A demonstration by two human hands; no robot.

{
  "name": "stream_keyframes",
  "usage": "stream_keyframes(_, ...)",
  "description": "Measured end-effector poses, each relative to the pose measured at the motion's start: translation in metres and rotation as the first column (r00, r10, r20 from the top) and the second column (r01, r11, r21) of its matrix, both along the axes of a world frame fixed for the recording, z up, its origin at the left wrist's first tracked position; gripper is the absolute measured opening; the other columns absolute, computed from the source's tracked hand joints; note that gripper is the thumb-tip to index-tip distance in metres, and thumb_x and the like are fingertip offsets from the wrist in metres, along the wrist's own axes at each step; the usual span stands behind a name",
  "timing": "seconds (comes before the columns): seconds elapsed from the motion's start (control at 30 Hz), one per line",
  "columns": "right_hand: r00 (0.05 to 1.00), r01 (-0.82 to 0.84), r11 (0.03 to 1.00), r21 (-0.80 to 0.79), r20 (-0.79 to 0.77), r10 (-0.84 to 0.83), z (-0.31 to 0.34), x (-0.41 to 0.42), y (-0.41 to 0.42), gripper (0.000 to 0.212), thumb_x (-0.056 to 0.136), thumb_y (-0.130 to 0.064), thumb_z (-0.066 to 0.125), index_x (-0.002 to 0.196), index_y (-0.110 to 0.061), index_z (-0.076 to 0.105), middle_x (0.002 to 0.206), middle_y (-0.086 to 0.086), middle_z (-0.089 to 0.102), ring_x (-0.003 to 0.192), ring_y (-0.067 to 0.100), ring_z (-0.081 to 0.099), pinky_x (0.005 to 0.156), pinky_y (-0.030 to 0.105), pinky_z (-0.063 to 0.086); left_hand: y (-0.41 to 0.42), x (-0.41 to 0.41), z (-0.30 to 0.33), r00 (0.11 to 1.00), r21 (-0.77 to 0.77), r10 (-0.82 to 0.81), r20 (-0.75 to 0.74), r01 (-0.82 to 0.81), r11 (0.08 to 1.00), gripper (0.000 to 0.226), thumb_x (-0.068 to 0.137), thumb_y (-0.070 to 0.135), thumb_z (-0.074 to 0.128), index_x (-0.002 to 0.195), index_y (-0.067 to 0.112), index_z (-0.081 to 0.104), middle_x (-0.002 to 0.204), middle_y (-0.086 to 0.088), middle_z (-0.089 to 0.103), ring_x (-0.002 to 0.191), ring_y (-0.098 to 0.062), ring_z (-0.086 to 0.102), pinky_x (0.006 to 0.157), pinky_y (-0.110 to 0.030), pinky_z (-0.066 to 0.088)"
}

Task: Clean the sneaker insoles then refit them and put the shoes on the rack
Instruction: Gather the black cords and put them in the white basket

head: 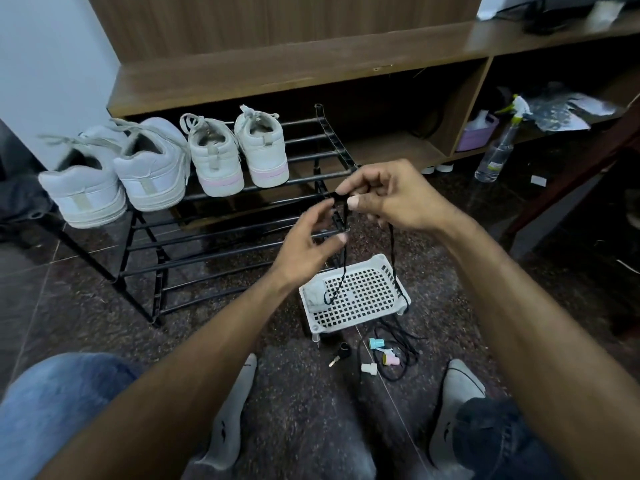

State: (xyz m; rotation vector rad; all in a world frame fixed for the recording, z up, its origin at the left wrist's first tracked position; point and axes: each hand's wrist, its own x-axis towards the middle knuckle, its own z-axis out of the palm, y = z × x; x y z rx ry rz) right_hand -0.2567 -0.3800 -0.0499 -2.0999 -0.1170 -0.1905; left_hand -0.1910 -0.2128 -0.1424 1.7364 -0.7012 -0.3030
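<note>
Four sneakers [166, 164] already on rack [322, 174]; my right hand [391, 199] pinches a black cord [345, 216], left hand [308, 244] apparently loose beside it.

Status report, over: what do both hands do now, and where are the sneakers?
Right hand pinches black lace; left hand touches it. Four sneakers on rack top. White basket below hands.
</note>
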Motion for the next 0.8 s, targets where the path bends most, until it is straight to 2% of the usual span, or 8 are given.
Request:
stream_keyframes(0.07,0.999,-0.01,1.0,-0.005,0.035,0.01,0.003,0.001,0.005,0.016,0.088,0.006,0.063,0.103,0.003,0.067,0.074,0.003,0.062,0.051,-0.002,0.055,0.051,0.011,0.043,-0.012,-0.001,0.021,1.0,-0.091,-0.009,0.022,0.011,0.996,0.034,0.092,0.009,0.063,0.125,0.011,0.057,0.112,-0.001,0.065,0.103,-0.01,0.061,0.088,-0.025,0.05)
stream_keyframes(0.13,0.995,0.053,0.998,0.019,0.08,-0.054,0.003,0.001,0.006,0.015,0.087,0.005,0.064,0.102,0.003,0.068,0.073,0.003,0.063,0.053,-0.002,0.058,0.053,0.012,0.044,-0.019,0.001,0.033,0.999,-0.087,-0.032,0.011,0.033,0.996,0.014,0.095,0.009,0.057,0.101,-0.001,0.065,0.085,-0.002,0.069,0.081,-0.02,0.06,0.076,-0.034,0.047)
stream_keyframes(0.2,0.979,0.161,0.986,0.031,0.121,-0.164,-0.001,0.003,-0.001,0.011,0.086,-0.001,0.067,0.096,-0.003,0.07,0.07,-0.003,0.063,0.054,-0.003,0.054,0.054,0.015,0.043,-0.018,0.002,0.038,0.998,-0.035,-0.055,0.0,0.055,0.998,0.022,0.098,0.012,0.054,0.09,-0.005,0.064,0.068,-0.002,0.067,0.071,-0.022,0.058,0.074,-0.031,0.045)
stream_keyframes(0.27,0.953,0.267,0.964,0.019,0.141,-0.267,-0.008,0.003,-0.012,0.008,0.085,-0.005,0.069,0.09,-0.012,0.071,0.066,-0.009,0.061,0.051,-0.003,0.049,0.052,0.016,0.041,-0.014,0.0,0.044,1.0,-0.008,-0.014,-0.004,0.014,1.0,0.02,0.098,0.013,0.054,0.092,-0.002,0.066,0.06,-0.003,0.063,0.064,-0.018,0.059,0.071,-0.019,0.046)
stream_keyframes(0.4,0.924,0.376,0.926,0.031,0.063,-0.377,-0.025,0.0,-0.033,0.013,0.086,-0.005,0.069,0.084,-0.018,0.069,0.065,-0.005,0.06,0.053,0.003,0.052,0.05,0.02,0.045,-0.007,0.004,0.054,0.995,0.002,0.065,-0.074,-0.065,0.998,0.012,0.094,0.012,0.06,0.092,0.003,0.067,0.059,-0.004,0.057,0.057,-0.015,0.056,0.058,-0.018,0.049)
stream_keyframes(0.5,0.93,0.366,0.93,0.005,0.011,-0.366,-0.038,0.001,-0.039,0.019,0.085,-0.005,0.07,0.083,-0.023,0.068,0.07,-0.002,0.064,0.06,0.003,0.055,0.059,0.02,0.046,-0.007,0.008,0.066,0.997,0.01,0.059,-0.056,-0.059,0.998,0.007,0.092,0.011,0.063,0.088,0.007,0.066,0.066,-0.006,0.06,0.062,-0.016,0.06,0.065,-0.026,0.051)
stream_keyframes(0.63,0.929,0.367,0.93,-0.021,-0.037,-0.367,-0.05,0.002,-0.038,0.017,0.084,-0.006,0.072,0.081,-0.022,0.068,0.066,-0.007,0.061,0.059,0.0,0.052,0.064,0.024,0.046,-0.016,0.008,0.083,0.997,-0.081,0.069,-0.035,-0.072,0.994,0.008,0.089,0.003,0.065,0.093,0.009,0.064,0.071,-0.006,0.059,0.061,-0.015,0.06,0.068,-0.028,0.054)
stream_keyframes(0.8,0.945,0.32,0.947,-0.04,-0.051,-0.322,-0.056,0.003,-0.032,0.014,0.084,-0.009,0.072,0.078,-0.021,0.07,0.061,-0.011,0.061,0.051,-0.005,0.049,0.059,0.022,0.044,-0.025,0.004,0.097,0.999,-0.117,0.016,0.039,-0.011,0.993,0.019,0.087,0.001,0.065,0.104,0.01,0.065,0.077,-0.007,0.061,0.069,-0.018,0.063,0.069,-0.028,0.053)
